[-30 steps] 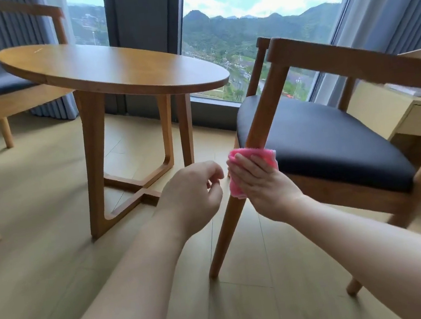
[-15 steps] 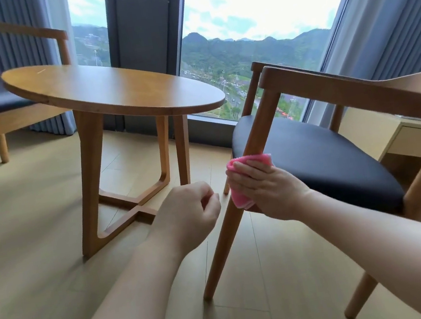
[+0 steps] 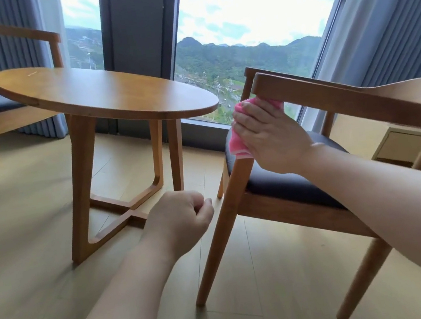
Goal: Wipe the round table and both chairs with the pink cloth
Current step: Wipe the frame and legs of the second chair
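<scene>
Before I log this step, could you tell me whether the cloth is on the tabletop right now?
No, the right hand holds the cloth around the chair leg, apart from the table.

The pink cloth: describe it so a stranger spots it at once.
Start at the big window, then drop to the chair on its right. On that chair's front post, just under the armrest, the right hand presses the pink cloth, the only bright pink thing here.

Wood floor (image 3: 37,224) under table (image 3: 103,98), chairs (image 3: 285,202)
</scene>
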Demonstrator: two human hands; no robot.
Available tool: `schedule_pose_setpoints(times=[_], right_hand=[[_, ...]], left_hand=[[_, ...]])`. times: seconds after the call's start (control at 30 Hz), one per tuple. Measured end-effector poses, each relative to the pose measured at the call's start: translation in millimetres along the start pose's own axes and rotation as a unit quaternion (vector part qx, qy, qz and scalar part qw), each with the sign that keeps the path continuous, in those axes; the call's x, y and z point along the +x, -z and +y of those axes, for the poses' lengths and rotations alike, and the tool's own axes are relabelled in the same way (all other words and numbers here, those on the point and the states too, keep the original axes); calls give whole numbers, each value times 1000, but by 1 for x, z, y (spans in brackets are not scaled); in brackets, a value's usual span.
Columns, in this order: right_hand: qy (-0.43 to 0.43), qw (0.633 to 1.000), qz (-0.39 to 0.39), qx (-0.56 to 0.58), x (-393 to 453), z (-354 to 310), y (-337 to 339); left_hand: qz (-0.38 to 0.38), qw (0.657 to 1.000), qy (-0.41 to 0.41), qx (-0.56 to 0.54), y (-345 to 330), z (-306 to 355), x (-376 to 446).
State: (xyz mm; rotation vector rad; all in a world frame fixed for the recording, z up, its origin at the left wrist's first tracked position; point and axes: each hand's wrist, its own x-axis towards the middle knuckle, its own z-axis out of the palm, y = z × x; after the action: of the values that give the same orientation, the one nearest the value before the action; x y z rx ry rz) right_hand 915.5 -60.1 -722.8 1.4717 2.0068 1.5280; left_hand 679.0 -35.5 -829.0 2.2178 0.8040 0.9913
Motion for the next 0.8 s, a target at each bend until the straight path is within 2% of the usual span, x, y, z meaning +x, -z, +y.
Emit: schedule_pose_setpoints(times=[0.23, 0.43, 0.57, 0.8], right_hand=[[-58, 998, -22, 27, -13, -31, -8], [-5, 996, -72, 46, -50, -76, -28], [51, 993, -78, 68, -75, -100, -44], [76, 988, -92, 97, -109, -111, -64]], left_hand=[[-12, 1000, 6, 15, -2, 1, -1], [-23, 999, 2, 24, -5, 1, -3], [-38, 999, 3, 36, -9, 0, -8], [-54, 997, 3, 47, -16, -2, -10]])
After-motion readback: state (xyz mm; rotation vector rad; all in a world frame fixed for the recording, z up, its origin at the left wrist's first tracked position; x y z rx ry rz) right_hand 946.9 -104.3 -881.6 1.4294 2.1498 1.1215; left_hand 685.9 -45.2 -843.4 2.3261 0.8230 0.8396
